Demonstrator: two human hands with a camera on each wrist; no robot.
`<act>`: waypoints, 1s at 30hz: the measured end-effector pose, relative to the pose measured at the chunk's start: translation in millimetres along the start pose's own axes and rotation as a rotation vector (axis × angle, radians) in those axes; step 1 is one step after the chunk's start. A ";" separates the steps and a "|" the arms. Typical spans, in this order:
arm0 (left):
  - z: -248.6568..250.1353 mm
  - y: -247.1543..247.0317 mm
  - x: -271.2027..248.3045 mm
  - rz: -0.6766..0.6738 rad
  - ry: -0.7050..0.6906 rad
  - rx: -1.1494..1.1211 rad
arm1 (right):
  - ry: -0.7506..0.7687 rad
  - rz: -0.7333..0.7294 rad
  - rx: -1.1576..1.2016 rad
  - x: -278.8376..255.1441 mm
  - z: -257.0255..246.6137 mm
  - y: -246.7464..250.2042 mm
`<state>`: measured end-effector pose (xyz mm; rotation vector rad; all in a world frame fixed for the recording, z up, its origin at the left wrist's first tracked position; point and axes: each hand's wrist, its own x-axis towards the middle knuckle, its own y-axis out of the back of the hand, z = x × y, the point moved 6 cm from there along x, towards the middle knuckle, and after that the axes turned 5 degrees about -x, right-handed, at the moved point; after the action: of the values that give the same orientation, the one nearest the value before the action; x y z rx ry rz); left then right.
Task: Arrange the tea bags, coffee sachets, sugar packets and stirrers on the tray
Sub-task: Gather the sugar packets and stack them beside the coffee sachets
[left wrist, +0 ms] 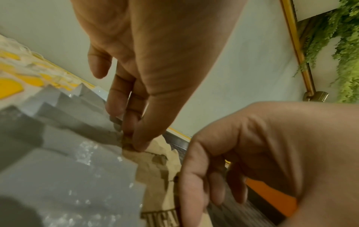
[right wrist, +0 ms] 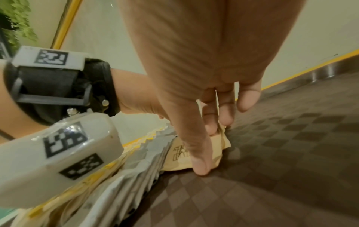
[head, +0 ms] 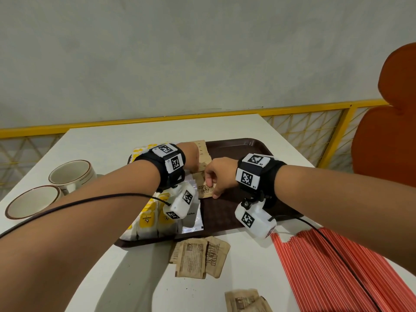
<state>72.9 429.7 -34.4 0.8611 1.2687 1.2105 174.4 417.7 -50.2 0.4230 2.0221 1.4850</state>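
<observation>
A brown tray [head: 247, 147] holds yellow-and-white tea bags [head: 148, 219] at its left, silver coffee sachets [head: 191, 219] beside them, then a row of brown sugar packets [head: 202, 152]. My left hand [head: 195, 164] reaches into that row and pinches the top edge of a sugar packet [left wrist: 153, 161] between thumb and fingers [left wrist: 116, 107]. My right hand [head: 211, 188] pinches the nearest sugar packet [head: 205, 190] at the row's front; its thumb presses the packet [right wrist: 213, 147] down on the tray [right wrist: 272, 153]. Red stirrers [head: 337, 266] lie on the table at right.
Several loose sugar packets [head: 200, 255] lie on the white table [head: 157, 131] in front of the tray, more at the bottom edge [head: 247, 300]. Two cups [head: 69, 174] stand at left. An orange chair [head: 387, 136] and a yellow railing [head: 292, 109] border the table.
</observation>
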 end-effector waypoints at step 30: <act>30.6 -74.3 -208.1 -0.137 -0.415 0.189 | 0.295 -0.250 -0.168 -172.7 -91.7 -75.3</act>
<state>138.5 217.4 -53.9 1.0806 1.0902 0.7608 257.7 225.5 -55.7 -0.1226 2.0578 1.6135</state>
